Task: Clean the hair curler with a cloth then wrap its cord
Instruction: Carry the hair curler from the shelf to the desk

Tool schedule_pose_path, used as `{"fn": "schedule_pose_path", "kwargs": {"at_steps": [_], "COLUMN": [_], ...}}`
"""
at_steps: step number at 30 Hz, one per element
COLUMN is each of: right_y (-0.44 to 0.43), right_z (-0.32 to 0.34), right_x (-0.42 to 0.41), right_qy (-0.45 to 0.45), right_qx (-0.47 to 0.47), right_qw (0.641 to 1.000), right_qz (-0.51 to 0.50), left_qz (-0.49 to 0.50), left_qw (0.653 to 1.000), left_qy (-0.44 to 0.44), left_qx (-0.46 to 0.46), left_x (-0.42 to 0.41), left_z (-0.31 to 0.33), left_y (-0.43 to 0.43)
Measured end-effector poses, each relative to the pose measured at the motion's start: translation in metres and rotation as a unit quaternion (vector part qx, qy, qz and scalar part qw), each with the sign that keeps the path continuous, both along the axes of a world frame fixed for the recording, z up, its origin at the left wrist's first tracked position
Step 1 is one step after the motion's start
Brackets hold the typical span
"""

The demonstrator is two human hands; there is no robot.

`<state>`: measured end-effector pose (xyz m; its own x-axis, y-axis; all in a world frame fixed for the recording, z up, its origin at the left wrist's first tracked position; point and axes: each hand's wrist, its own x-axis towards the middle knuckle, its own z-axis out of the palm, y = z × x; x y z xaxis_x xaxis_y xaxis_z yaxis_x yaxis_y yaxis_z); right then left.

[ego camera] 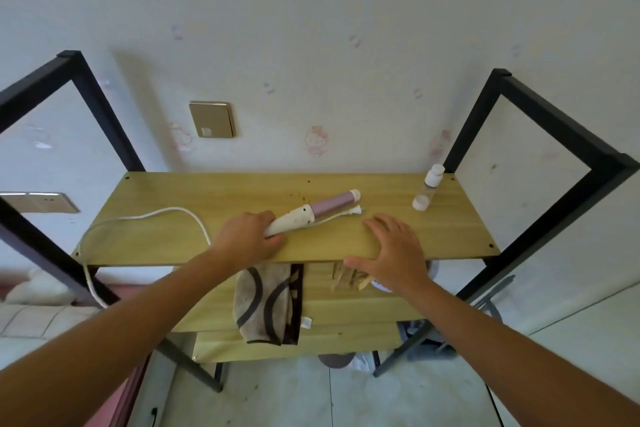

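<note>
The left hand (pixel 249 239) is closed around the cream handle of the hair curler (pixel 311 215), which lies mid-tabletop (pixel 433 236), barrel pointing far-right. Its cord (pixel 138 218) loops left over the edge. The right hand (pixel 394 253) rests spread, holding nothing. The cloth (pixel 266 305) hangs below the near edge.

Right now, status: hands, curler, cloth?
Left hand gripping hair curler handle on top shelf. Right hand open, empty. Cloth untouched on lower shelf. Cord unwrapped.
</note>
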<state>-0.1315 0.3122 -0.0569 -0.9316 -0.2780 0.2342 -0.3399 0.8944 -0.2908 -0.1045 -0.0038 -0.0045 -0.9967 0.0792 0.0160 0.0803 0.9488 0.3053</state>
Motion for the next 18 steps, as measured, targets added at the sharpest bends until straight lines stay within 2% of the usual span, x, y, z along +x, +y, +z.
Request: {"fn": "schedule_pose_path", "kwargs": {"at_steps": [3,6,9,13,18], "right_y": [-0.006,-0.015,-0.025,-0.040,-0.051], "right_z": [0.012,0.021,0.016,-0.014,-0.063], "right_x": [0.022,0.071,0.131,0.189,0.234], "right_qy": [-0.090,-0.145,-0.188,-0.299,-0.409], "right_qx": [-0.160,-0.318,-0.409,-0.445,-0.399], "right_qw": [0.983,0.937,0.893,0.844,0.819], "right_qz": [-0.019,-0.024,-0.008,0.006,0.043], "left_qz": [0.064,0.144,0.205,0.286,0.366], "left_qw": [0.993,0.972,0.946,0.910,0.869], "left_qy": [-0.005,0.001,0.023,0.042,0.038], "left_qx": [0.099,0.188,0.250,0.298,0.330], "left_x": [0.063,0.142,0.215,0.291,0.348], "left_z": [0.002,-0.002,-0.013,-0.041,-0.090], "left_y": [-0.009,-0.017,-0.021,-0.023,-0.028]}}
